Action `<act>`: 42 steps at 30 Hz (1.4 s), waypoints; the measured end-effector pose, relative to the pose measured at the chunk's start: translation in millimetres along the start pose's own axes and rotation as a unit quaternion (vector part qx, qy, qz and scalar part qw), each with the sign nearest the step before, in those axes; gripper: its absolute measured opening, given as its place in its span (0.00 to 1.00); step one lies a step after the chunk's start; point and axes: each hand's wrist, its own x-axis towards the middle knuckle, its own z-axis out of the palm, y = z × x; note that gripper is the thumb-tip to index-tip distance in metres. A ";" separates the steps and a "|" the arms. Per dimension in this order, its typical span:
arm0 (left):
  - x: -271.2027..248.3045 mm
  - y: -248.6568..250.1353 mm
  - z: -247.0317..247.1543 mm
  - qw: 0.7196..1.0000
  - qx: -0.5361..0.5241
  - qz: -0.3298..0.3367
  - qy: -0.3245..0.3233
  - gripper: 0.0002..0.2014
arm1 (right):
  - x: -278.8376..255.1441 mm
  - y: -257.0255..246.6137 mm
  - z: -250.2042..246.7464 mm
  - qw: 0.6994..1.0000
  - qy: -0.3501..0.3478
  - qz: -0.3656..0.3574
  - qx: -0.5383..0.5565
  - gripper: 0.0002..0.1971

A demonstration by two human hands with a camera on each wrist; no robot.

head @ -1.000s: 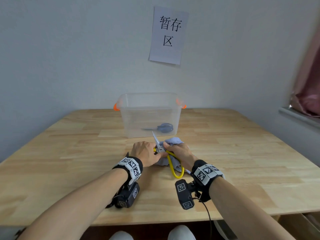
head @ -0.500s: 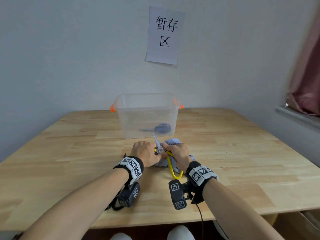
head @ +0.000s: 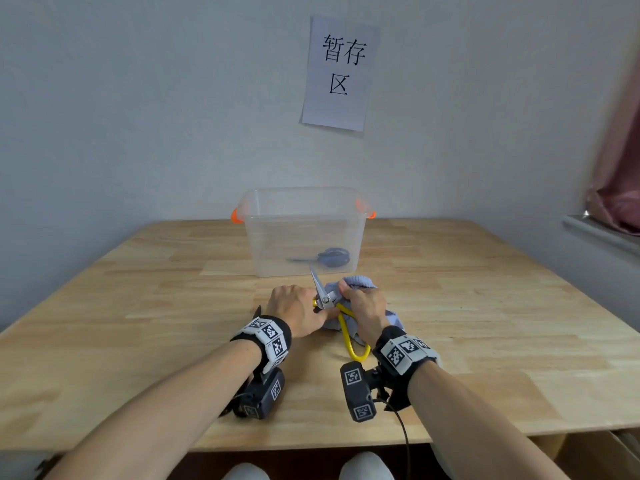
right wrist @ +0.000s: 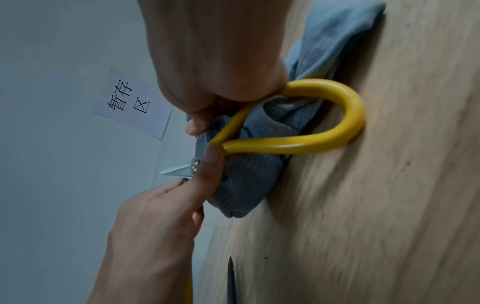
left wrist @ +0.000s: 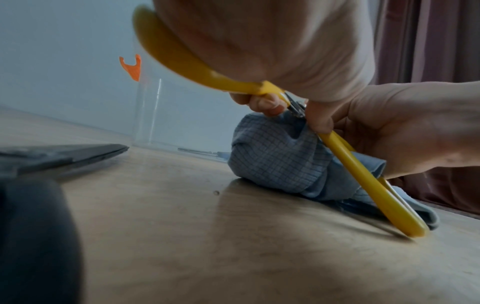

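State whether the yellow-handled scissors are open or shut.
Open. The handle loops of the scissors splay wide from the pivot: one in the left hand, the other down on the table beside the cloth.

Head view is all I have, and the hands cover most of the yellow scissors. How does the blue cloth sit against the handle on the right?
Observer: In the right wrist view the blue cloth fills the opening of that handle loop of the yellow scissors and spreads out past it on both sides. I cannot tell whether it is threaded through or lies behind.
Operator: Is that loop lifted?
Observer: No. The left wrist view shows its end touching the table.
Operator: What does the left hand have?
Observer: The left hand grips the other yellow handle, which runs under its palm.
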 end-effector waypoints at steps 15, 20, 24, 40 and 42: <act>9.0 3.4 3.7 1.000 0.021 -0.007 0.000 0.28 | -6.5 -7.1 -0.8 0.998 -0.031 0.017 -0.044 0.03; 4.3 -2.0 2.6 1.000 0.023 -0.014 -0.007 0.27 | -5.7 -4.2 4.7 0.999 0.001 -0.007 -0.045 0.12; 1.3 -5.4 5.5 1.000 0.017 -0.018 -0.014 0.27 | 2.7 -2.3 6.1 0.999 0.013 0.006 -0.041 0.06; 10.5 0.1 7.1 0.999 0.017 -0.027 -0.008 0.26 | -1.2 -5.7 -1.4 0.999 -0.032 0.008 -0.042 0.09; 9.8 -0.2 6.7 0.999 0.026 -0.026 -0.006 0.27 | -0.6 -3.9 0.3 0.999 -0.021 0.006 -0.030 0.09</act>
